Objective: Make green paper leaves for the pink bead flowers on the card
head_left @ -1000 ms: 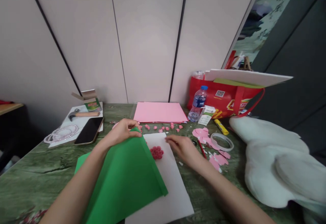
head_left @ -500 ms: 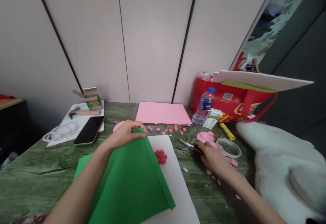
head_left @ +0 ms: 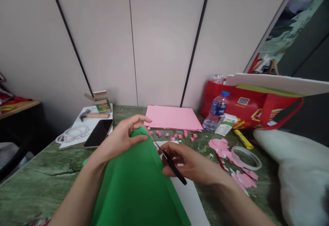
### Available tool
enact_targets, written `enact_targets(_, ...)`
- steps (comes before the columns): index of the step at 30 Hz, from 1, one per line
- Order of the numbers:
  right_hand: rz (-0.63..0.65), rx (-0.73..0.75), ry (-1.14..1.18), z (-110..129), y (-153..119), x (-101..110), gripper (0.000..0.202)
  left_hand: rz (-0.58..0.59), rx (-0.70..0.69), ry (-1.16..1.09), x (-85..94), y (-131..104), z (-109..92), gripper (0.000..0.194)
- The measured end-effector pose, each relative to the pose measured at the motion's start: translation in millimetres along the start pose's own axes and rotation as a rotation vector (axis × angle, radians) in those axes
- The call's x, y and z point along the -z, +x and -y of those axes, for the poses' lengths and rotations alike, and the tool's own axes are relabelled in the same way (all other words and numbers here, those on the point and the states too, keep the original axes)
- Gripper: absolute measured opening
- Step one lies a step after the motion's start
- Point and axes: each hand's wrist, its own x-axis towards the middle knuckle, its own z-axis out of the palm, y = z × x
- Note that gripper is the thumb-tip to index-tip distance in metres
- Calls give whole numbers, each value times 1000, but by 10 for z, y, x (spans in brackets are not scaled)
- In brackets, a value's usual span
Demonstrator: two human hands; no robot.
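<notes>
A large sheet of green paper [head_left: 136, 181] is raised at its far end by my left hand [head_left: 125, 135], thumb and fingers closed on the top corner. A narrow folded strip runs down its right edge. My right hand [head_left: 185, 159] grips scissors [head_left: 172, 167] with black handles, their blades pointing up and left to the strip's far end. Whether the blades are around the paper or beside it, I cannot tell. Under the green sheet lies white paper [head_left: 191, 195], partly covered. Small pink paper rolls [head_left: 180, 136] lie beyond my hands.
Pink paper [head_left: 172, 118] lies by the wall. To the right are a water bottle [head_left: 216, 111], red bag [head_left: 244, 99], glue stick [head_left: 243, 139], tape roll [head_left: 246, 158] and pink scraps [head_left: 219, 145]. A phone [head_left: 99, 133] and hammer [head_left: 95, 115] lie left.
My right hand has picked the scissors up from the table at right and brought them left to the green paper's edge. My left hand still holds the corner. The view has shifted slightly left.
</notes>
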Motion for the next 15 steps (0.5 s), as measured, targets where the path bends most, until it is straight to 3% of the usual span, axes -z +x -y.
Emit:
enact_targets(5,27,-8,-120,46,-8,52,42,-74,-26,77,50,-55,-29,34)
enact_targets(15,-34,14,-172,73,-33,-63,22,-108,-65,137,22,-61,-64,38)
